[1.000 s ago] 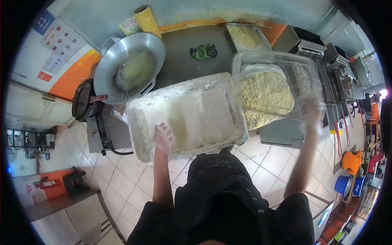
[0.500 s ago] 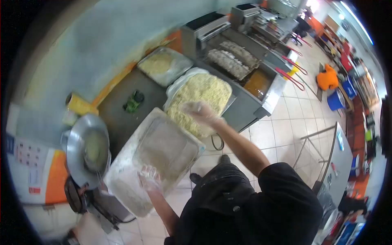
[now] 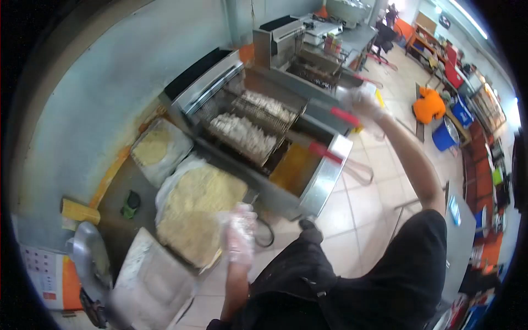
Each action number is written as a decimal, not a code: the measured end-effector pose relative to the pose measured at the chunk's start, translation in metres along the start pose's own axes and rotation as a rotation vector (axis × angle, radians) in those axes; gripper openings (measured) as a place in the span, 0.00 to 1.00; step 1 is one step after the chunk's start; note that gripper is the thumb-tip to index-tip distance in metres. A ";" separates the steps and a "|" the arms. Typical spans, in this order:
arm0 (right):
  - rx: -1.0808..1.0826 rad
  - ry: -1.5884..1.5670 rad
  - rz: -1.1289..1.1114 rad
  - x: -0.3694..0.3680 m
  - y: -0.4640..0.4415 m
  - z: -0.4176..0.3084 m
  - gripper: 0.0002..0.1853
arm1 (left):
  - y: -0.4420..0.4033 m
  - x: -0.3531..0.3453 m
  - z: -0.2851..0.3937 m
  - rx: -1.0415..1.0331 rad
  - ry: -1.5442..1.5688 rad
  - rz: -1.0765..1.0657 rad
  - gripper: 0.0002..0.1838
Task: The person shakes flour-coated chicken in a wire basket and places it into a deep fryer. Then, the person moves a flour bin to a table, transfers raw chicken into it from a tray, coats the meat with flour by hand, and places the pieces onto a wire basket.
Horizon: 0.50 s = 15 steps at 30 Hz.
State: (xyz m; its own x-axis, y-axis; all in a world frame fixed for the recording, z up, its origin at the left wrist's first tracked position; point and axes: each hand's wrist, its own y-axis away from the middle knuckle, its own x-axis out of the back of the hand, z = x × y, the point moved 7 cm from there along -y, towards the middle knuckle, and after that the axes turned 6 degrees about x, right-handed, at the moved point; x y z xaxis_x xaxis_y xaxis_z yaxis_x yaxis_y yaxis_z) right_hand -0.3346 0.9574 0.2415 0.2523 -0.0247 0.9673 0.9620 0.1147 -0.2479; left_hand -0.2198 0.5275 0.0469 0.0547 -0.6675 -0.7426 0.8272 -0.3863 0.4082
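My left hand (image 3: 240, 234), in a clear plastic glove dusted with flour, hangs over the near right edge of a tray of pale yellow breading (image 3: 206, 201). Its fingers look loosely extended, and I see nothing held. My right hand (image 3: 360, 102), gloved too, is stretched far out over the fryer side, near the red handles (image 3: 345, 116) of the baskets. Motion smears its fingers. Two wire baskets of white, floured pieces (image 3: 245, 135) rest in the near fryer, beside golden oil (image 3: 297, 168). A white tub (image 3: 157, 280) stands below left, blurred.
A smaller tray of breading (image 3: 157, 146) sits by the wall. On the counter lie a dark green item (image 3: 130, 204) and a yellow roll (image 3: 80, 211), with a metal bowl (image 3: 91, 253) nearby. A second fryer (image 3: 313, 71) stands beyond. A grey table (image 3: 459, 242) is at right.
My right hand has moved from over the breading tray to the fryer side. My left hand has left the white tub for the breading tray's edge. My view has shifted toward the fryers.
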 end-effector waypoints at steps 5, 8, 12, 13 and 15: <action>-0.264 -1.067 -0.523 -0.063 -0.010 0.044 0.25 | -0.083 -0.193 -0.126 0.148 0.366 -0.005 0.19; 0.369 -0.773 -0.238 -0.083 -0.022 0.065 0.21 | -0.131 -0.242 -0.144 0.001 0.640 -0.348 0.21; -0.424 -1.703 -0.859 -0.092 0.002 0.035 0.20 | -0.125 -0.242 -0.134 -0.248 0.358 0.372 0.20; -0.388 -1.829 -0.900 -0.084 0.001 0.023 0.18 | -0.140 -0.238 -0.133 -0.256 0.427 -0.016 0.21; -0.296 -1.895 -0.898 -0.119 -0.007 0.024 0.14 | -0.141 -0.236 -0.127 -0.267 0.420 -0.252 0.26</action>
State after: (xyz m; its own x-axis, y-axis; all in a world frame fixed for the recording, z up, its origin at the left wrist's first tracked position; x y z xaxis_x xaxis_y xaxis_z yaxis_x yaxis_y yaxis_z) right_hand -0.3736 0.9837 0.1289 -0.3786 0.8407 -0.3872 0.7617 0.5206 0.3857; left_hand -0.2780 0.8204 0.0971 0.0093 -0.2434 -0.9699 0.9536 -0.2898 0.0818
